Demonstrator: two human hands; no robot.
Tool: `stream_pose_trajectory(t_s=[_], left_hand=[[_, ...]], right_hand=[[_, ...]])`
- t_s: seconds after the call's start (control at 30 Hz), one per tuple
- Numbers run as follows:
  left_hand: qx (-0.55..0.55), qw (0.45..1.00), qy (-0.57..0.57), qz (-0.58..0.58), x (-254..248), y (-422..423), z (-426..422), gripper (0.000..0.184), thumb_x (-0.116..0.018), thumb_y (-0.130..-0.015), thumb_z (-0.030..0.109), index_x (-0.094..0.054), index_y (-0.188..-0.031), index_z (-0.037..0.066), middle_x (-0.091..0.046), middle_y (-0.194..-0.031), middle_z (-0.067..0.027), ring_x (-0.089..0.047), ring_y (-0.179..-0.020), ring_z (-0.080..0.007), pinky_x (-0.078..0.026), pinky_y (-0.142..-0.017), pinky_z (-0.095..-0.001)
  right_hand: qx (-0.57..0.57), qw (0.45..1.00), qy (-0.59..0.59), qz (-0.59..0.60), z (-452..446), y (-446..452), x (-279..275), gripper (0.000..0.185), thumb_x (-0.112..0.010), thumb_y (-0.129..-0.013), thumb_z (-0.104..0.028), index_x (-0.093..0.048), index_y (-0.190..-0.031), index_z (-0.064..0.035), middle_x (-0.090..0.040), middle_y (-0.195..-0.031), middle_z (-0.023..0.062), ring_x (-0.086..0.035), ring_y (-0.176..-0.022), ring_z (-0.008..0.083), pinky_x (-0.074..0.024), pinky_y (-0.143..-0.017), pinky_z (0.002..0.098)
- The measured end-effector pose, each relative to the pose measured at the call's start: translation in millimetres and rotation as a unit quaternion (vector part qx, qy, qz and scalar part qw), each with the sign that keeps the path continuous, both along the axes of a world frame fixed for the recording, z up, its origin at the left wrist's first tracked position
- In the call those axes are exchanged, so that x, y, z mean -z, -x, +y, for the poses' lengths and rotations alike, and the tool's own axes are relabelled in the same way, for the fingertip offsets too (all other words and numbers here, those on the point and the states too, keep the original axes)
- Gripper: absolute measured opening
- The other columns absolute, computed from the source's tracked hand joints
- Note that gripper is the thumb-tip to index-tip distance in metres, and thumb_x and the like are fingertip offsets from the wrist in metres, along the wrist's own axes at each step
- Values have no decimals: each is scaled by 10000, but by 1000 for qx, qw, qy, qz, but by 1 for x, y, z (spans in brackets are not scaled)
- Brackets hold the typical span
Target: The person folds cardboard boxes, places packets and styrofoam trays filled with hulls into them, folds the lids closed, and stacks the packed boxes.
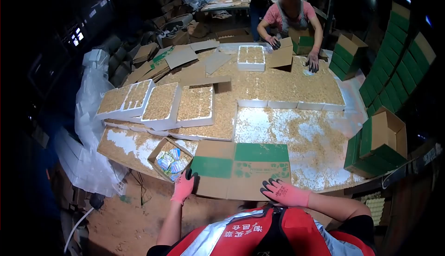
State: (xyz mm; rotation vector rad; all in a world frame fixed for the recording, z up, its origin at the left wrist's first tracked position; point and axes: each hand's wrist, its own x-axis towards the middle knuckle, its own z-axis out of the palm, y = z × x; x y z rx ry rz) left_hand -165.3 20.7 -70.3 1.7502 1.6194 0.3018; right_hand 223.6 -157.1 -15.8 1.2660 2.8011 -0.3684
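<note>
Head view: where's the brown cardboard carton with the broad green band [241, 170]?
Near edge of the desk [317, 133], directly in front of the wearer. Lies flat, centre seam visible, printed green leaf shapes on its right half.
Hands?
Well apart, one at each side of it. Left hand in a pink glove with black fingertips [184, 186] is at the lower left corner; can't tell if it grips. Right hand, matching glove [286, 194], lies palm-down over the lower right corner, fingers spread.
What's next to the left hand?
Shallow brown cardboard box [181, 146], just beyond it, holding blue, white and green packets [170, 161] (print too small to read).
Beyond the carton?
Bare white desk surface dusted with tan crumbs. White foam trays full of tan granular stuff [197, 122] sit left of that, some tilted on others. More filled trays run along the far side.
Right side?
Upright green-and-brown carton [380, 151] near the desk edge.
Anyone else?
Co-worker in a pink shirt [289, 17] across the desk: one dark-gloved hand [313, 62] over the filled trays, the other [274, 42] by a brown carton flap [282, 55].
</note>
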Motion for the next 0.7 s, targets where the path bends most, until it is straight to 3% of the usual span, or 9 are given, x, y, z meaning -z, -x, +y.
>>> stream_pose_trajectory(t_s=[0.17,0.23,0.27,0.37,0.43,0.5,0.6,0.63,0.7], left_hand=[[113,899,-403,131,-191,-91,-29,534,-630,-847,278,-514,-1317,51,-474,-1376,-207,-425,-1264,-381,-282,-1090,-527],[349,851,-376,115,-157,-135,-33,509,-596,-877,280,-496,-1326,62,-468,-1346,-205,-426,-1248,-387,-291,-1090,-522],[342,837,-409,120,-150,-152,-22,514,-580,-891,284,-478,-1348,70,-462,-1355,-203,-420,-1263,-384,-293,-1091,-519],[317,811,-478,116,-148,-174,-13,591,-615,-878,304,-437,-1379,45,-459,-1371,-184,-417,-1290,-362,-288,-1103,-500],[319,826,-454,102,-155,-166,-30,568,-652,-842,241,-461,-1345,59,-469,-1365,-169,-425,-1289,-348,-291,-1102,-504],[352,812,-456,95,-160,-150,-42,529,-687,-790,183,-509,-1278,82,-503,-1306,-145,-462,-1241,-335,-307,-1093,-491],[426,810,-403,34,-173,-170,-54,500,-705,-712,151,-560,-1189,115,-531,-1166,-109,-499,-1135,-300,-356,-1040,-474],[501,773,-388,39,-193,-179,-62,543,-671,-668,126,-542,-1196,128,-519,-1152,-97,-484,-1141,-298,-351,-1042,-461],[552,728,-390,120,-219,-168,-68,445,-622,-689,110,-546,-1128,124,-511,-1092,-85,-496,-1081,-282,-366,-1025,-435]], right_hand=[[70,993,58,72,39,-27,-123,435,-586,-884,-213,-460,-1257,-29,-608,-1037,155,-620,-871,343,-515,-723,400],[83,990,98,58,58,-45,-149,428,-576,-896,-216,-453,-1260,-27,-617,-1011,150,-616,-832,367,-509,-717,422],[128,974,189,3,78,-53,-150,491,-582,-905,-274,-432,-1289,-8,-600,-1102,178,-605,-964,368,-493,-818,426],[88,991,-28,97,93,-56,-138,630,-539,-932,-373,-349,-1392,13,-523,-1288,214,-538,-1165,358,-431,-971,409],[112,977,119,134,96,-61,-113,809,-455,-954,-510,-159,-1505,3,-322,-1504,218,-333,-1391,356,-282,-1133,416],[156,964,158,145,124,-78,-107,824,-498,-936,-505,-170,-1505,-8,-329,-1497,223,-327,-1395,354,-271,-1136,439],[100,990,-91,27,139,-54,-137,833,-587,-901,-422,-178,-1502,-16,-329,-1489,240,-379,-1361,346,-315,-1102,422],[25,968,-241,72,158,-46,-132,719,-679,-825,-294,-357,-1403,-14,-474,-1338,247,-508,-1212,367,-409,-996,403],[31,986,-149,75,192,-45,-136,505,-704,-769,-206,-507,-1197,-24,-566,-1126,195,-562,-1071,362,-454,-885,428]])
